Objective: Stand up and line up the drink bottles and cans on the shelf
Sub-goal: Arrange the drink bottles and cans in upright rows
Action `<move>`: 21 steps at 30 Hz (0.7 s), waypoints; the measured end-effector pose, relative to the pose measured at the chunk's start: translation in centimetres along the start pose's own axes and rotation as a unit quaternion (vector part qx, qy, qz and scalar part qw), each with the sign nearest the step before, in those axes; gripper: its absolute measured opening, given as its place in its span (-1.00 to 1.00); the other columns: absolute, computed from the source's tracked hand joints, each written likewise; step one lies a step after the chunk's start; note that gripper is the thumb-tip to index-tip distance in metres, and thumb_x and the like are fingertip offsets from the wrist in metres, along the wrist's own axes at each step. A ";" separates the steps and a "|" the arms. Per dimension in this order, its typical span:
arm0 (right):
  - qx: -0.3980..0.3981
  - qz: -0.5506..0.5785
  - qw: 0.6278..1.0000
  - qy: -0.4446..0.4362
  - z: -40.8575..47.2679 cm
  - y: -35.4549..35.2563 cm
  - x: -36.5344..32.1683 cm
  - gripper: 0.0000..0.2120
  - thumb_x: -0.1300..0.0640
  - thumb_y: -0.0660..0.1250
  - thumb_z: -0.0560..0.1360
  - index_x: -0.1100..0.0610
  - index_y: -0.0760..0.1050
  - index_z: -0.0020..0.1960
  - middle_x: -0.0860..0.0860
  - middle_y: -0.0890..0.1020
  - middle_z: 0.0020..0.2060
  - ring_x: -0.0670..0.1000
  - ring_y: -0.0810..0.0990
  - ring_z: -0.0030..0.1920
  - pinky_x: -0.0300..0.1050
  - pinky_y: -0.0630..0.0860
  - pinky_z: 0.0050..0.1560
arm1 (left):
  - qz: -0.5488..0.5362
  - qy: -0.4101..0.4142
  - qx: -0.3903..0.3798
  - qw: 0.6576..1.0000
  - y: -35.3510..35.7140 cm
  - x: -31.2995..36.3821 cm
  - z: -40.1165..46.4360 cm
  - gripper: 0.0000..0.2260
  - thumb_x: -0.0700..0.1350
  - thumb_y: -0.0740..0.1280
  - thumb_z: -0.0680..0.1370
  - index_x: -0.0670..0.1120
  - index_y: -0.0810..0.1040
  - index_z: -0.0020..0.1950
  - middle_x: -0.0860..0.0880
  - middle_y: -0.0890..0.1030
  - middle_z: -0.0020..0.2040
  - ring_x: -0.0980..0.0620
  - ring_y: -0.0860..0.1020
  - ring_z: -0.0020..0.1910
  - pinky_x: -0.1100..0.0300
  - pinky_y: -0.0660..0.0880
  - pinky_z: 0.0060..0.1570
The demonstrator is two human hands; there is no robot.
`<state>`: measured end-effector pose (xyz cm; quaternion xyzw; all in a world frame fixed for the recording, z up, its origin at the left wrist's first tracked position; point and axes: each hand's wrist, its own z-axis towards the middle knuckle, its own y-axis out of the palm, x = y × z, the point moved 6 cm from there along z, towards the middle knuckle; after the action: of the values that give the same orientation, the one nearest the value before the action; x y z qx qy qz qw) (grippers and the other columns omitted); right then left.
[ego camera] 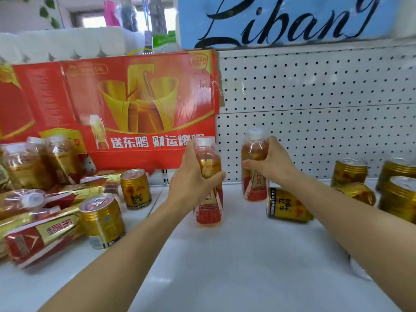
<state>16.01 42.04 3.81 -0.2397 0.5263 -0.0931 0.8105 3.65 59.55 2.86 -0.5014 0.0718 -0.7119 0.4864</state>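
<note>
Each hand's grip point(193, 176) point(267, 163) holds an upright bottle point(208, 212) point(254, 188).

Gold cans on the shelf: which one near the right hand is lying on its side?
The gold can just below the right hand, beside the bottle it holds. It lies with its label sideways; the cans further right look upright.

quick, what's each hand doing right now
Left hand: closed around an upright drink bottle.
Right hand: closed around a second upright bottle, near the pegboard.

two upright amber bottles point(209, 181) point(254, 165), toppled gold cans point(288, 206)
</note>
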 end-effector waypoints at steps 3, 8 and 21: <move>0.006 0.004 1.000 -0.020 -1.8 -0.2 -0.9 -0.40 0.06 0.57 0.31 0.10 0.31 0.20 -0.05 0.55 0.02 -0.03 0.57 -0.02 -0.13 0.50 -0.06 | -0.014 0.007 -0.001 1.000 -0.2 0.5 -1.0 -0.14 0.14 0.50 0.38 0.20 -0.01 0.48 0.09 0.47 0.30 0.03 0.61 0.04 -0.11 0.61 -0.03; 0.008 0.004 0.998 -0.059 -5.6 -1.3 -3.5 -0.39 -0.02 0.56 0.32 0.07 0.33 0.23 -0.08 0.55 0.05 -0.05 0.58 0.02 -0.10 0.53 0.01 | -0.029 0.008 0.015 0.999 -1.7 1.0 -3.2 -0.15 0.14 0.50 0.39 0.19 -0.01 0.49 0.07 0.44 0.33 -0.02 0.58 0.11 -0.15 0.60 0.01; 0.005 0.002 0.989 -0.144 -18.9 -3.0 -10.7 -0.46 -0.15 0.53 0.28 -0.01 0.34 0.10 -0.20 0.56 -0.11 -0.15 0.59 -0.08 0.13 0.58 0.02 | -0.015 0.008 0.138 0.990 -11.6 5.4 -14.8 -0.13 0.22 0.44 0.40 0.16 -0.07 0.50 0.06 0.43 0.39 -0.02 0.53 0.22 -0.09 0.51 0.13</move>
<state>-5.23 38.30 7.68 -0.2455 0.4039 -0.0581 0.8794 -15.31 55.74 5.98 -0.4246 -0.0308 -0.7262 0.5398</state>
